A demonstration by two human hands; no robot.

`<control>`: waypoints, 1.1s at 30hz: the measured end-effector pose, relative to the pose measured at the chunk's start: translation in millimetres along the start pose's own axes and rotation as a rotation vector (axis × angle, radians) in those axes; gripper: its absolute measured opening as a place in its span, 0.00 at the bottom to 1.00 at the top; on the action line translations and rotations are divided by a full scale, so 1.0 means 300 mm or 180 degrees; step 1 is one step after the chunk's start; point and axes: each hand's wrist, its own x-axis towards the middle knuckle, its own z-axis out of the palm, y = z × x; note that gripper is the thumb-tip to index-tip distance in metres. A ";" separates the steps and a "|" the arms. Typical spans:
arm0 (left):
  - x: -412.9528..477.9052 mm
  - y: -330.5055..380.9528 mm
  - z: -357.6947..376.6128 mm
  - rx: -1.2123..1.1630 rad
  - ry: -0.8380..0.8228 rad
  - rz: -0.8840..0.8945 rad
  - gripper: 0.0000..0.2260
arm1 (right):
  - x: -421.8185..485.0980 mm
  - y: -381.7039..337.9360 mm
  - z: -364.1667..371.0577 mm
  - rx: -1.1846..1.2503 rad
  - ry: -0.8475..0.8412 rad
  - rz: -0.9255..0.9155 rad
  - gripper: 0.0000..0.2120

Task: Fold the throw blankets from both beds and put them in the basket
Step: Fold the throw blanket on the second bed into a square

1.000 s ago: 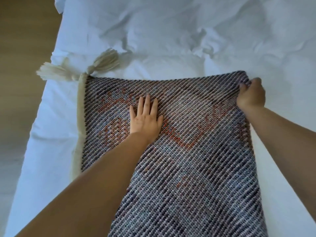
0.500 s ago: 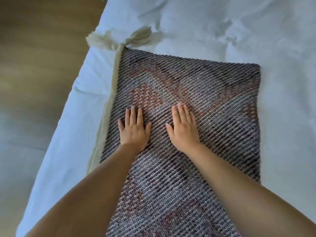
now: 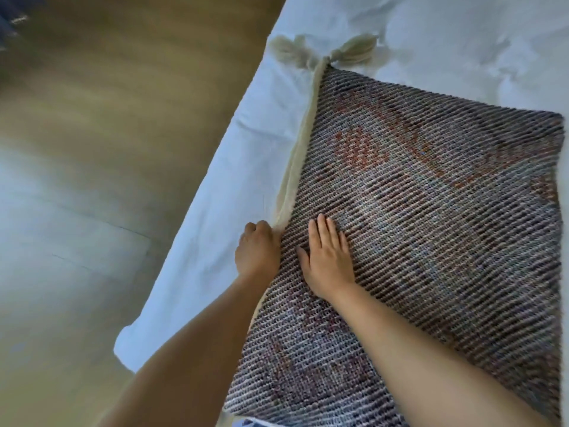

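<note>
My right hand [image 3: 328,257] lies flat, fingers straight, on the throw blanket [image 3: 431,211]; at its nine o'clock my left hand [image 3: 258,251] curls, seemingly gripping the cream edge [image 3: 295,167].

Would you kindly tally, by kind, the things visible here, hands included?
throw blanket: 1
tassels: 2
hands, the left hand and the right hand: 2
bed: 1
Total: 6

A white-sheeted bed [image 3: 234,186] spreads under and beyond the left hand [image 3: 258,251]; to its left, smooth brown floor [image 3: 107,149] catches pale light.
</note>
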 end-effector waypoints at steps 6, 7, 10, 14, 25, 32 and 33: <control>0.047 -0.099 -0.019 -0.0964 -0.0050 -0.0517 0.09 | -0.020 -0.140 0.072 0.0061 0.0182 0.0005 0.30; 0.042 -0.111 -0.016 -0.1102 -0.0163 -0.0495 0.10 | -0.025 -0.151 0.083 0.0053 0.0204 0.0042 0.30; -0.018 -0.150 -0.007 -0.1206 -0.0685 -0.0183 0.16 | -0.042 -0.161 0.099 0.0014 0.0188 0.0158 0.30; -0.142 -0.242 0.035 -0.0464 -0.0805 0.0267 0.13 | -0.110 -0.161 0.116 0.0051 0.0123 0.0177 0.30; -0.248 -0.304 0.018 -0.0430 -0.0724 -0.0233 0.20 | -0.461 0.090 0.143 0.0018 -0.0043 0.0841 0.29; -0.476 -0.239 0.031 0.0743 -0.0376 0.0530 0.35 | -0.695 0.159 0.132 0.0349 -0.0186 0.1340 0.29; -0.506 -0.229 0.036 0.0950 -0.0458 0.0728 0.34 | -0.714 0.140 0.131 0.0455 -0.0182 0.1423 0.29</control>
